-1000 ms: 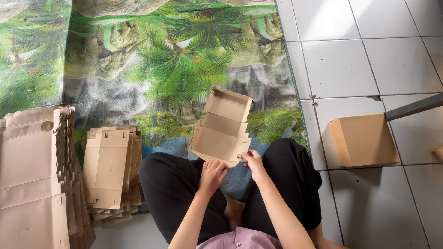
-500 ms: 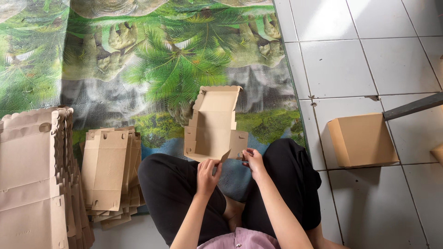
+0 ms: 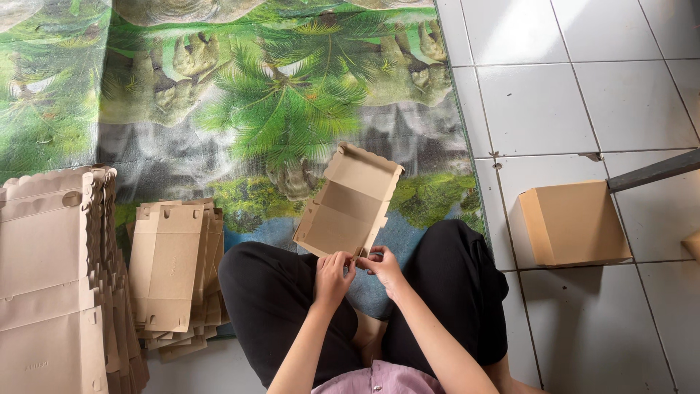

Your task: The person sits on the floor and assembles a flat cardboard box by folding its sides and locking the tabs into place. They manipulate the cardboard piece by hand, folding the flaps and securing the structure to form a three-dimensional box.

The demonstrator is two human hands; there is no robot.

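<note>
I sit cross-legged on the floor, black trousers in view. My left hand (image 3: 332,276) and my right hand (image 3: 382,268) both pinch the near edge of a brown cardboard box (image 3: 348,204) that is partly folded, its scalloped lid flap tilted away from me. The box hangs above my knees over a mat (image 3: 240,109) printed with a palm tree and green landscape. Both hands meet at the box's front corner, fingers closed on the cardboard.
A pile of flat unfolded box blanks (image 3: 173,273) lies to my left on the mat. A taller stack of blanks (image 3: 55,292) stands at the far left. A closed brown box (image 3: 574,222) rests on the white floor tiles (image 3: 583,95) to my right, next to a dark bar (image 3: 652,171).
The box has been turned in my hands: it stood more upright half a second ago and now lies tilted with its inside facing up. My hands have come closer together at its near edge.
</note>
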